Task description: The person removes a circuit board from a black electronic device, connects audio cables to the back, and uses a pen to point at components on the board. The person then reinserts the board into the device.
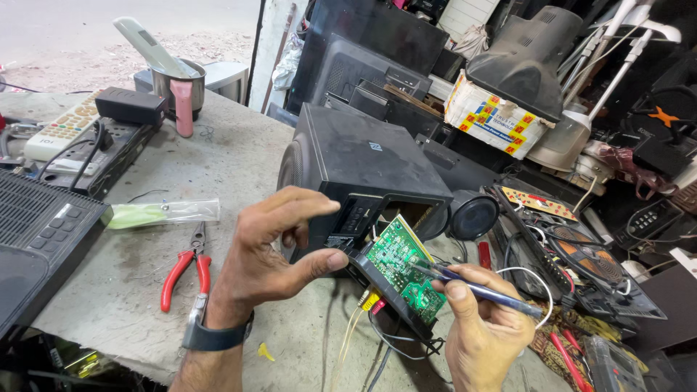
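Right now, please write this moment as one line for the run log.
left hand: holds circuit board | right hand: holds pen-like tool, tip on board | speaker box: behind | pliers: on table

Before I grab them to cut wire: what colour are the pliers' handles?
Red, on the pliers, head view.

Two bare hands, forearms bare, no sleeves, no gloves. Left hand (272, 250): dark watch (214, 336) on wrist, wide black strap, metal buckle piece at outer side, face turned away. Right hand (483, 330): no ring, no band, wrist cut off by lower frame edge. Nails short, unpainted. Fingers look smudged with grime
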